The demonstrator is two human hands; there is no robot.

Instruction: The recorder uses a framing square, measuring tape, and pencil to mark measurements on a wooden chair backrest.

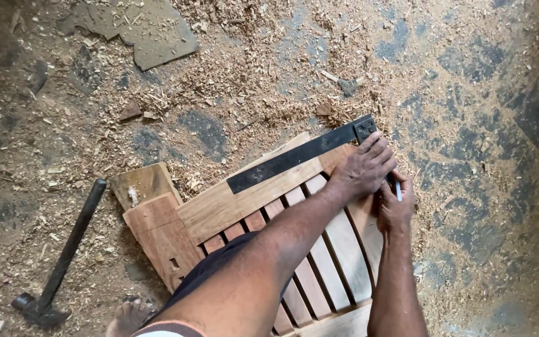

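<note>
A person leans over a slatted wooden frame (269, 249) lying on a sawdust-strewn floor (469, 125), both forearms stretched forward from the bottom edge of the view. The left hand (363, 170) lies palm down, fingers spread flat, pressing on the near end of a black try square (301, 155) that rests diagonally along the frame's top rail; it pins the tool without closing around it. Just beside it, at the frame's right corner, the right hand (395, 206) is curled in a tight grip around a thin pale pencil (398, 191), which stands nearly upright against the square's end. A bare foot (129, 315) shows at the lower edge beside the frame. Well apart to the left, a dark-handled hammer (63, 256) lies on the floor, and a broken grey slab (151, 31) sits near the top left corner.
</note>
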